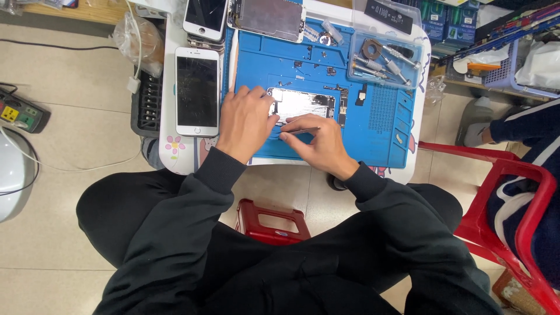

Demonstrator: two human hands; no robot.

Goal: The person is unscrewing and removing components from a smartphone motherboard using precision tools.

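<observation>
Even, bright indoor light, diffuse, seemingly from overhead. Shadows soft and short: faint dark patch just under hands on blue work mat (373, 125). Mild glare left of mat on white phone (198, 92) screen, cracks catching light. Centre sharp. Wide-angle bending toward frame edges, floor tile lines curving far left of mat. Dark clothing below mat loses detail. No motion blur.

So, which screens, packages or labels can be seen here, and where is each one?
White phone: left of the blue mat, dark cracked screen, beside the left hand.
Second white phone: top, dark screen.
Clear box: mat's top right, metal tools inside.
Black label: on the box lid, oblong.
Blue packages: top right.
</observation>
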